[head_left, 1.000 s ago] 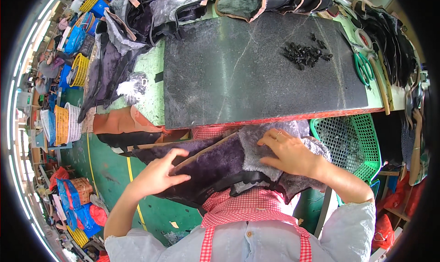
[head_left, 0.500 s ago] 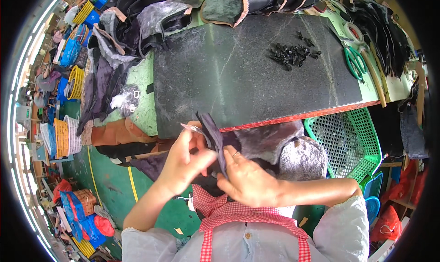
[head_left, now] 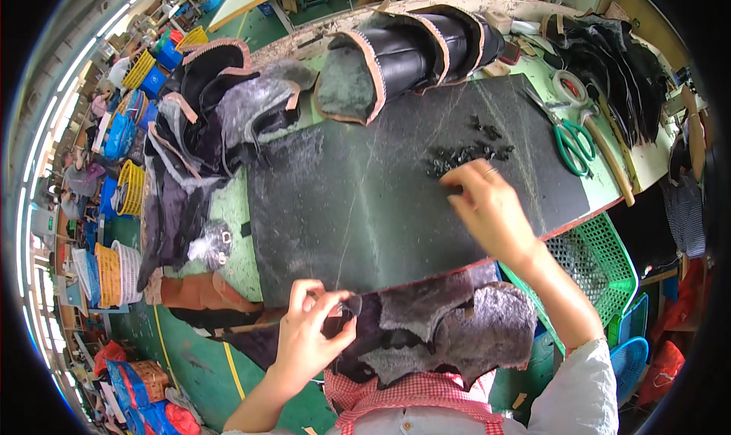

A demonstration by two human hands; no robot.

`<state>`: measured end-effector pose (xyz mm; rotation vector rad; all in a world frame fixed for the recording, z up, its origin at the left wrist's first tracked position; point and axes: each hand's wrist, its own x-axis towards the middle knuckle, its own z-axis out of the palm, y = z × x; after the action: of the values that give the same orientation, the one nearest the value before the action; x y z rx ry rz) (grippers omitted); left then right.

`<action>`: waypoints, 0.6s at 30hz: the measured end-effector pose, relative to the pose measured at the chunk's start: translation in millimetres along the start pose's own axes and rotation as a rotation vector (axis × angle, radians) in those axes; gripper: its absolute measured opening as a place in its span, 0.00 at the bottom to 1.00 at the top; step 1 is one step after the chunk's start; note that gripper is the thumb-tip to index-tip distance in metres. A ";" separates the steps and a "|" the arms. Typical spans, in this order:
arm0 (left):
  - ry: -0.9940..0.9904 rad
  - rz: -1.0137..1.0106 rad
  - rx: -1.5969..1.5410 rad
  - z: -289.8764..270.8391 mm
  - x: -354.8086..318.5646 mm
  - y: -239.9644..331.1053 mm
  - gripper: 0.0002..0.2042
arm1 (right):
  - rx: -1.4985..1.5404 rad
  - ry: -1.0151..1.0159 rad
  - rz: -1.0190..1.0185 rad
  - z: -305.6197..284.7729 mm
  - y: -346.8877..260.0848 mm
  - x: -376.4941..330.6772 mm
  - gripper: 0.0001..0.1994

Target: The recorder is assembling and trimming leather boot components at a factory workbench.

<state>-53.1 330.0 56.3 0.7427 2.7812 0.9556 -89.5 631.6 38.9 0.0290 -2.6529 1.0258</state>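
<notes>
Low at the table's near edge, my left hand (head_left: 314, 330) is closed, thumb and fingers pinching the dark edge of a black and grey fur-lined piece (head_left: 487, 330). That piece drapes over my lap, its plush side partly showing. Further right, my right hand (head_left: 491, 210) reaches over the dark stone slab (head_left: 381, 214). Its thumb and fingertips are drawn together at the near side of a loose pile of small black pieces (head_left: 461, 157). Whatever lies between those fingertips is too small to make out.
Green-handled scissors (head_left: 572, 147), a tape roll (head_left: 569, 87) and a hammer (head_left: 613, 153) lie to the right. Black leather shaft pieces (head_left: 403, 62) stand along the back; fur-lined pieces (head_left: 183, 153) heap at the left. A green basket (head_left: 601, 260) hangs below the right edge.
My right hand has left the fur-lined piece and moved forward to the small black pieces. My left hand keeps its edge, now lower. The view has tilted up, showing more of the back.
</notes>
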 end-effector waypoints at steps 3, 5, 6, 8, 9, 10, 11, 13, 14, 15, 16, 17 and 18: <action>-0.097 -0.097 -0.073 -1.1 4.6 0.4 0.20 | -0.109 0.095 -0.046 -1.0 24.5 13.8 0.11; -0.054 -0.190 -0.363 0.0 8.6 -3.1 0.17 | -0.106 0.027 -0.074 3.7 33.9 18.7 0.11; -0.056 -0.247 -0.510 0.7 12.0 -6.7 0.12 | -0.101 0.032 -0.073 6.6 36.4 21.5 0.11; -0.063 -0.360 -0.702 2.1 14.5 -11.4 0.09 | -0.094 0.033 -0.092 10.7 38.5 27.5 0.11; -0.093 -0.376 -0.748 2.9 15.7 -13.6 0.09 | -0.084 0.039 -0.107 10.7 38.8 30.5 0.11; -0.100 -0.411 -0.816 3.4 15.9 -15.1 0.09 | -0.082 0.043 -0.108 9.6 39.0 32.8 0.11; -0.126 -0.430 -0.903 4.0 16.8 -16.6 0.08 | -0.079 0.014 -0.117 8.0 39.0 34.7 0.10; -0.147 -0.422 -0.914 2.4 17.3 -19.1 0.04 | -0.075 -0.018 -0.125 3.8 39.6 36.5 0.10; -0.116 -0.397 -0.957 1.5 16.7 -19.5 0.03 | -0.060 -0.032 -0.143 1.4 40.2 36.6 0.09; -0.087 -0.361 -1.050 1.8 17.3 -20.0 0.03 | -0.050 -0.054 -0.154 -0.2 40.4 35.8 0.09; -0.091 -0.374 -1.051 1.4 16.4 -19.7 0.03 | -0.037 -0.070 -0.142 -1.5 40.8 36.0 0.09; -0.102 -0.428 -1.013 1.4 16.6 -20.0 0.06 | -0.024 -0.074 -0.144 -2.4 40.8 35.8 0.09; -0.113 -0.481 -0.976 1.1 16.2 -19.9 0.09 | -0.033 -0.080 -0.152 -3.0 40.3 35.8 0.09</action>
<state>-75.1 324.8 44.3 -0.0234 1.8469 1.7897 -127.9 666.8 24.6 0.2661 -2.6898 0.9496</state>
